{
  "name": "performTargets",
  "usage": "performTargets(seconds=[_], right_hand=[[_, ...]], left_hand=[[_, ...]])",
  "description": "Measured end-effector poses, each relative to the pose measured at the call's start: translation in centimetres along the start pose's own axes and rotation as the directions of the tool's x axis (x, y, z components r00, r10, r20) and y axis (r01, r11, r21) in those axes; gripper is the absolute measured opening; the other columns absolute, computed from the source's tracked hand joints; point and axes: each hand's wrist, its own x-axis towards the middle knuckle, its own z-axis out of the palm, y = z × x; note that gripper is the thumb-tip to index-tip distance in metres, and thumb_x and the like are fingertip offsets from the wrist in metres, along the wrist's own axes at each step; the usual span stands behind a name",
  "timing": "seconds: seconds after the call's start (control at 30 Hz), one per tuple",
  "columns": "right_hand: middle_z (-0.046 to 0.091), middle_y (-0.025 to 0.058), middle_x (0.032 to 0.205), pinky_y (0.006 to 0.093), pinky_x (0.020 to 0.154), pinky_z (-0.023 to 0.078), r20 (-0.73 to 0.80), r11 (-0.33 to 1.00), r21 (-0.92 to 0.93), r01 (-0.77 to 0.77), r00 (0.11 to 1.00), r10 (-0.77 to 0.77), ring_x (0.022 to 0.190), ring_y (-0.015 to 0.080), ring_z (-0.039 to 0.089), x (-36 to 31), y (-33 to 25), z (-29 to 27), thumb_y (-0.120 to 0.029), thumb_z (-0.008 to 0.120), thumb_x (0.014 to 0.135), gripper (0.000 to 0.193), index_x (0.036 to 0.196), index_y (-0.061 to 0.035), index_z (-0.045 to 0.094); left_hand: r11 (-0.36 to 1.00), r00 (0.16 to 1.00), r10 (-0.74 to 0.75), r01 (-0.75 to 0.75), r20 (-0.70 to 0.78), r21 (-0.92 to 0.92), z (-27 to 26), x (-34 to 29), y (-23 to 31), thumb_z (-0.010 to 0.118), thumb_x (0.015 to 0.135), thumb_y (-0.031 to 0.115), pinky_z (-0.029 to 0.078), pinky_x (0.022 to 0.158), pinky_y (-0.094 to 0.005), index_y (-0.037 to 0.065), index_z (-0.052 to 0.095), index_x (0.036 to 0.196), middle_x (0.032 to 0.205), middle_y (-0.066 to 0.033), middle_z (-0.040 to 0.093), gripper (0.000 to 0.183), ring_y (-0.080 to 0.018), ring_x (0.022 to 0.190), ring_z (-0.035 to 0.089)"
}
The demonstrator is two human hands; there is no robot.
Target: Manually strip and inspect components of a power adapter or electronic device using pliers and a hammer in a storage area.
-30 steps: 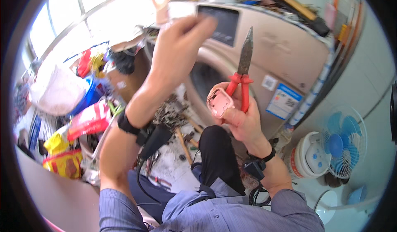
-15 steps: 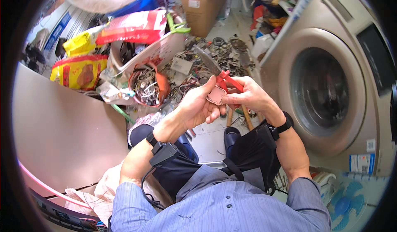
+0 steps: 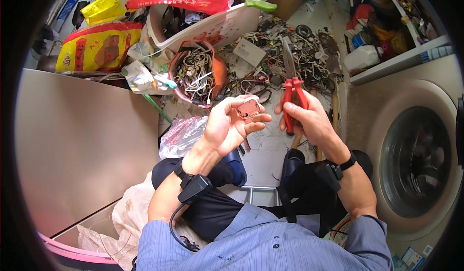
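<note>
A small, square pinkish casing (image 3: 247, 109) with a pale rim and dark marks lies in my left hand (image 3: 225, 128). The left thumb and fingers keep hold of its edges, with the palm turned up. To the right, my right hand (image 3: 311, 122) is closed around the red handles of long-nosed pliers (image 3: 289, 62). Their long metal jaws point away from me, apart from the casing. I cannot tell what the casing comes from.
Beyond my hands, loose cables and electronic scraps (image 3: 309, 53) cover the floor. An orange bucket (image 3: 220, 75) full of wires stands beside a white basket (image 3: 208, 33) with bags on top. A washing machine (image 3: 374, 140) is at right, and a metallic panel (image 3: 92, 140) at left.
My hands have parted: the right one has drawn the pliers away to the right of the casing. The left hand still holds the casing. The whole view has also shifted.
</note>
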Motion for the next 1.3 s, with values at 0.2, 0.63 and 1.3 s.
performTargets(seconds=[0.2, 0.63, 1.3], right_hand=[[0.071, 0.0093, 0.097, 0.0239, 0.049, 0.048, 0.26, 0.959, 0.137, -0.247, 0.943, 0.206, 0.073, 0.0166, 0.072, -0.6, 1.6, 0.5, -0.027, 0.059, 0.106, 0.031, 0.124, -0.0028, 0.054], [0.07, 0.0075, 0.096, 0.0263, 0.054, 0.052, 0.333, 0.899, -0.175, -0.401, 0.835, 0.438, 0.075, 0.0152, 0.071, -0.4, 2.3, -0.1, -0.02, 0.059, 0.105, 0.027, 0.125, -0.0027, 0.056], [0.072, 0.012, 0.1, 0.0286, 0.055, 0.058, 0.504, 0.817, -0.057, -0.574, 0.69, 0.52, 0.081, 0.0194, 0.073, -0.2, 4.1, 1.3, -0.028, 0.057, 0.107, 0.032, 0.125, -0.0008, 0.055]], left_hand=[[0.998, 0.999, 0.039, -0.037, 0.035, -0.056, -1.8, -0.1, 0.9, 0.041, 0.104, 0.02, 0.067, 0.076, -0.0404, -0.003, 0.052, 0.136, 0.11, -0.0232, 0.069, 0.041, -0.0415, 0.104, 0.072], [0.996, 0.981, 0.06, -0.07, -0.185, -0.049, -5.0, 0.6, 0.6, 0.042, 0.109, 0.04, 0.063, 0.062, -0.0397, 0.005, 0.06, 0.107, 0.094, -0.0148, 0.069, 0.039, -0.0325, 0.076, 0.073], [0.989, 0.938, 0.149, -0.149, -0.313, 0.022, -4.5, 0.9, -0.9, 0.04, 0.111, 0.035, 0.06, 0.09, -0.0515, 0.003, 0.061, 0.105, 0.093, -0.0139, 0.069, 0.038, -0.0396, 0.099, 0.072]])
